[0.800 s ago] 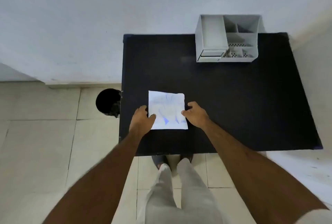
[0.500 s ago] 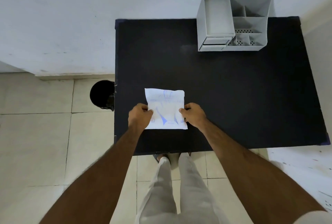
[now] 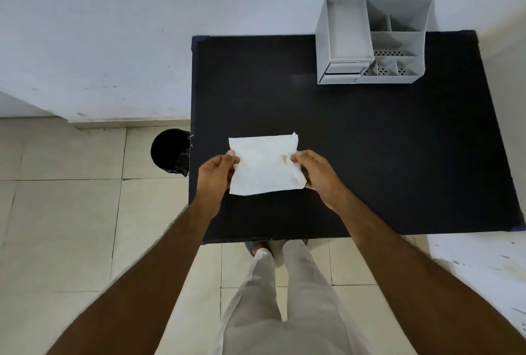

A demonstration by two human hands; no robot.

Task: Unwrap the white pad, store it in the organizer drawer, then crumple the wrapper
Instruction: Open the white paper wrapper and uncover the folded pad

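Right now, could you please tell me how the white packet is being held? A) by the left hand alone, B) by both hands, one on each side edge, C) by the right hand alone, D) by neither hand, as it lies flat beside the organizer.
B: the left hand pinches the left edge of the white packet and the right hand its right edge, above the black table.

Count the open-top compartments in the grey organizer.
6. On the organizer: one long tray at left, two at the back right, one mid right, two small at the front right. Others may be hidden.
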